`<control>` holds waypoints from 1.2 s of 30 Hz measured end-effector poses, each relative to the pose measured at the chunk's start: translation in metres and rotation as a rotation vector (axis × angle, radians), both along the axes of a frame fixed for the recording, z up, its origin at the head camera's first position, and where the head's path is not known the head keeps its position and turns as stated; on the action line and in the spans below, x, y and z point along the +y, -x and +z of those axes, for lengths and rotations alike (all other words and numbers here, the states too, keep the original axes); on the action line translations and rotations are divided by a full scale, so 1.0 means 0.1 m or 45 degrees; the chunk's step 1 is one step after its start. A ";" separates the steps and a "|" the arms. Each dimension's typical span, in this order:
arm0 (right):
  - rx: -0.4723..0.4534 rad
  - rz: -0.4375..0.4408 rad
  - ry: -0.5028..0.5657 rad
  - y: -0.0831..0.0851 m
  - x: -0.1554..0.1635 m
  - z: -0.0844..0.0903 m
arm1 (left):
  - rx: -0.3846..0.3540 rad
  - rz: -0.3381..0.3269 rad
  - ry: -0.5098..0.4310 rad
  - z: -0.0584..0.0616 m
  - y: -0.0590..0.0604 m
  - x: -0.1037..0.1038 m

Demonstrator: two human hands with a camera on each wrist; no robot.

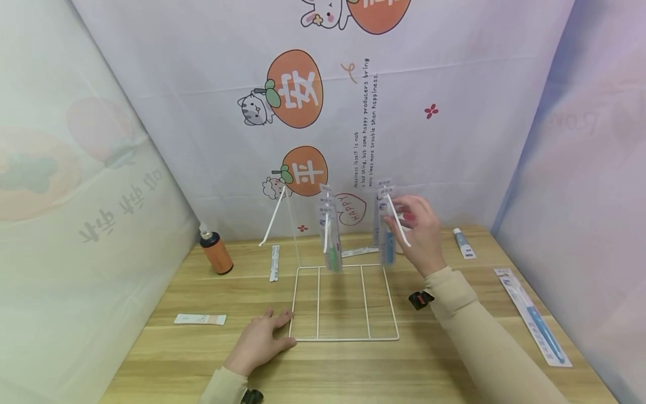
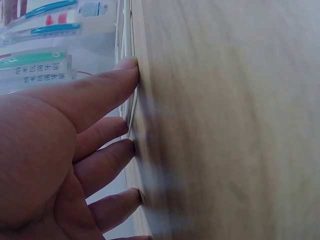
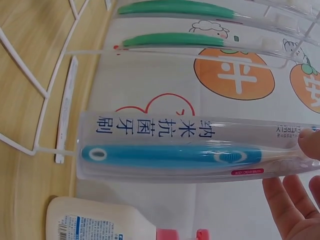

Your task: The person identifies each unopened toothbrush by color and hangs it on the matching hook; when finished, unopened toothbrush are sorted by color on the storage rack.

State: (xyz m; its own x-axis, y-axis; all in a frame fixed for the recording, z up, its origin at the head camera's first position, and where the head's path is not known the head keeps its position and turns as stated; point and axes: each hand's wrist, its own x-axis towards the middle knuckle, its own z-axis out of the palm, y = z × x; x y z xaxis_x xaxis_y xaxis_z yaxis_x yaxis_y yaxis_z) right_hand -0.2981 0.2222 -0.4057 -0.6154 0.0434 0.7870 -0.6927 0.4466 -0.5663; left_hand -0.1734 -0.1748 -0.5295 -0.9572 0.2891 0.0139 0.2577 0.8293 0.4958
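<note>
From the head view I see my left hand [image 1: 259,342] lying flat, fingers straight, on the table [image 1: 202,359], fingertips at the near left corner of the white rack [image 1: 343,303]. My right hand [image 1: 421,230] is raised at the rack's right peg, pinching the blue pack [image 1: 386,235], which hangs with its long axis vertical, well apart from the left hand.

The left wrist view shows straight fingers [image 2: 107,85] pressed against the rack wire.

In the right wrist view, my fingertips [image 3: 311,145] hold the pack [image 3: 195,150] at its head end, green packs [image 3: 175,40] beyond
</note>
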 end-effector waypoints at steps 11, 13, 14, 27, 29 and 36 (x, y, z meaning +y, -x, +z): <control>-0.045 -0.054 0.044 -0.11 0.26 -0.07 | -0.003 0.005 0.005 -0.02 0.00 -0.01; -0.068 -0.069 0.029 -0.13 0.38 -0.10 | 0.002 0.004 0.009 -0.02 0.00 -0.01; -0.087 -0.072 0.024 -0.14 0.45 -0.12 | 0.005 0.004 0.009 -0.02 0.00 -0.01; -0.500 -0.159 -0.302 -0.33 1.99 -0.50 | 0.009 0.005 0.009 -0.02 0.01 -0.02; -0.593 -0.198 -0.374 -0.39 2.29 -0.61 | 0.010 0.004 0.010 -0.02 0.01 -0.02; -0.803 -0.228 -0.514 -0.51 3.04 -1.02 | 0.019 0.000 0.009 -0.03 0.01 -0.02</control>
